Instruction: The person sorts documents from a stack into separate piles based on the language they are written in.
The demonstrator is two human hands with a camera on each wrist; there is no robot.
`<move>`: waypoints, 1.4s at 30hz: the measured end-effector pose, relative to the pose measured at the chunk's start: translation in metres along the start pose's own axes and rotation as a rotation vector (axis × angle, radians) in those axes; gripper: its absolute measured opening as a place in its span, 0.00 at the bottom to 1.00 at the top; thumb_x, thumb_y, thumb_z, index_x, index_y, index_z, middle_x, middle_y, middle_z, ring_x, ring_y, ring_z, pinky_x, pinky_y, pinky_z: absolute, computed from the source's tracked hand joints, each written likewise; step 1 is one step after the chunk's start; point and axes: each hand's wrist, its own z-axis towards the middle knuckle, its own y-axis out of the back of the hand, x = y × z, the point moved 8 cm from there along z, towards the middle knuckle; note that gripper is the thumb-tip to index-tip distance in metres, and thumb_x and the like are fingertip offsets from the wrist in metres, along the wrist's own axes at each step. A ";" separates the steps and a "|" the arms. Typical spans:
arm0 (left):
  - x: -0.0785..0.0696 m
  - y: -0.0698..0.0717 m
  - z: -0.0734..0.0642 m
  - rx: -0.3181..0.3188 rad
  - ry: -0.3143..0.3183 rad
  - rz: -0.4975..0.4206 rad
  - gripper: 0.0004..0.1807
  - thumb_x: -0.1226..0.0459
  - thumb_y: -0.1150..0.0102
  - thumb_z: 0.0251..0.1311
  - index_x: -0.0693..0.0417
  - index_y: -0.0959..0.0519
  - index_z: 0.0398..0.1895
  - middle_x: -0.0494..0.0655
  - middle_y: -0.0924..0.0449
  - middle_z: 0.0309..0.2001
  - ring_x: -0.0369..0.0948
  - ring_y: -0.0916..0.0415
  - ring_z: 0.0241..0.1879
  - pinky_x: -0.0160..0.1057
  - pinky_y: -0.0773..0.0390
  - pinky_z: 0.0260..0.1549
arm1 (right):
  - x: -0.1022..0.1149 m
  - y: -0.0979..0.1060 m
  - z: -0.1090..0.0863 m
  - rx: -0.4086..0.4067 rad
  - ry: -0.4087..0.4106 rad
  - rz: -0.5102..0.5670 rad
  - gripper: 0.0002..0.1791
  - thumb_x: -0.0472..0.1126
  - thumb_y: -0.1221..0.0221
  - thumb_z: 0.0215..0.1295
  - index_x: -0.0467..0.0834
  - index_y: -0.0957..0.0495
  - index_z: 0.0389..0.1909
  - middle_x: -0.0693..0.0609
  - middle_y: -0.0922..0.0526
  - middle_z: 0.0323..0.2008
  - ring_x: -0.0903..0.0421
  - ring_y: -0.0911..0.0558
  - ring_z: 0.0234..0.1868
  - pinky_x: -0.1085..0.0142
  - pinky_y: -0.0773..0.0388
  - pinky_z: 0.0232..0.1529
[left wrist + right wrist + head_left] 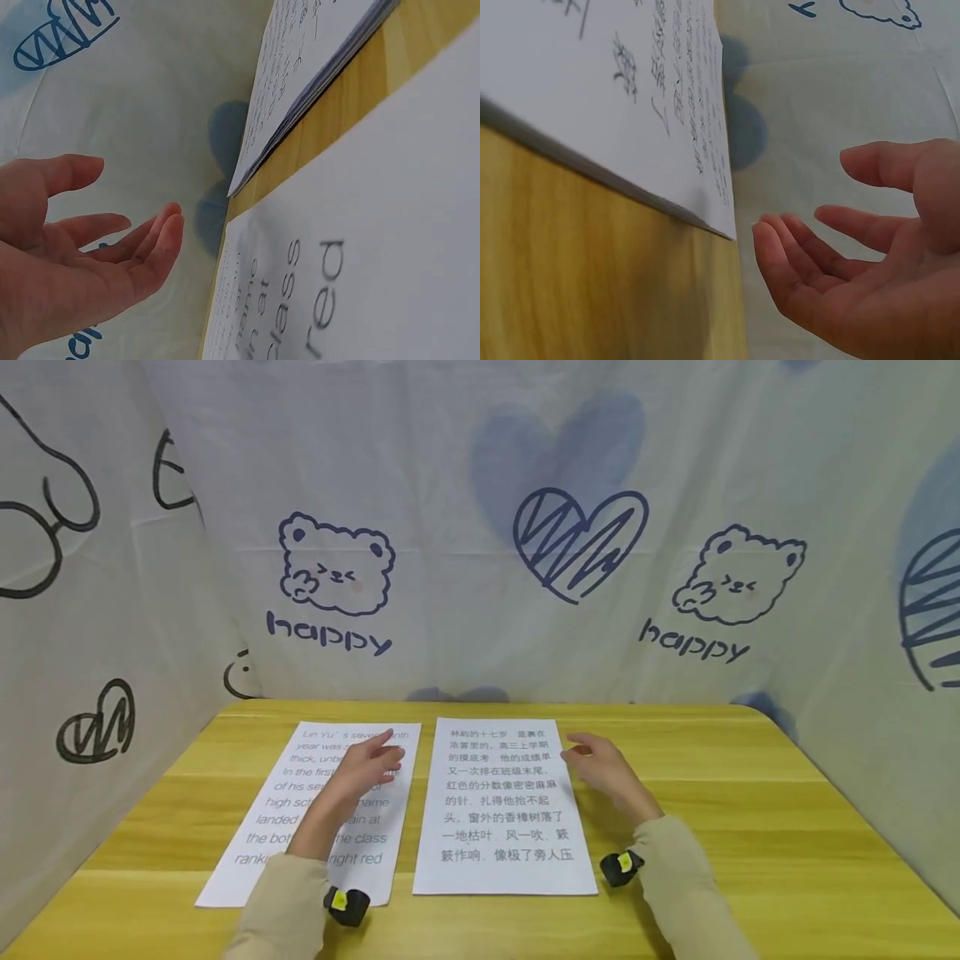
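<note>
Two white printed stacks lie side by side on a wooden table. The left one is a sheet with English text (262, 835); the other is a thicker paper stack with Chinese text (502, 877), its layered edge visible in both wrist views. My left hand (367, 767) hovers over the upper part of the English sheet, fingers loosely bent and holding nothing. Beside the right edge of the Chinese stack is my right hand (603, 766), also empty, its fingers relaxed and apart from the thumb. In the wrist views both palms show with nothing in them.
The yellow wood-grain table (750, 827) extends to the right of the papers. Behind it hangs a pale curtain (450, 527) with drawn hearts and bears, and similar cloth closes off both sides. A small black device (621, 867) sits at the right wrist.
</note>
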 end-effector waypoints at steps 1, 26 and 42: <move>0.001 -0.004 0.001 -0.001 0.010 -0.011 0.32 0.62 0.51 0.71 0.64 0.45 0.73 0.67 0.36 0.65 0.56 0.32 0.60 0.49 0.29 0.58 | -0.001 0.000 0.000 0.005 -0.004 -0.004 0.29 0.42 0.48 0.72 0.33 0.39 0.68 0.33 0.30 0.60 0.41 0.24 0.52 0.51 0.26 0.53; 0.017 -0.043 0.013 0.032 0.154 0.136 0.33 0.62 0.43 0.64 0.66 0.39 0.70 0.68 0.33 0.63 0.57 0.31 0.59 0.53 0.35 0.61 | -0.019 -0.010 0.003 0.088 -0.091 -0.187 0.33 0.42 0.41 0.66 0.27 0.38 0.65 0.34 0.26 0.55 0.50 0.22 0.40 0.61 0.23 0.40; 0.020 -0.053 0.016 0.014 0.092 0.220 0.25 0.67 0.38 0.55 0.51 0.45 0.14 0.42 0.49 0.17 0.38 0.49 0.20 0.34 0.46 0.22 | -0.021 -0.014 0.009 0.048 0.008 -0.225 0.12 0.39 0.42 0.65 0.40 0.28 0.23 0.50 0.28 0.23 0.56 0.30 0.23 0.68 0.34 0.25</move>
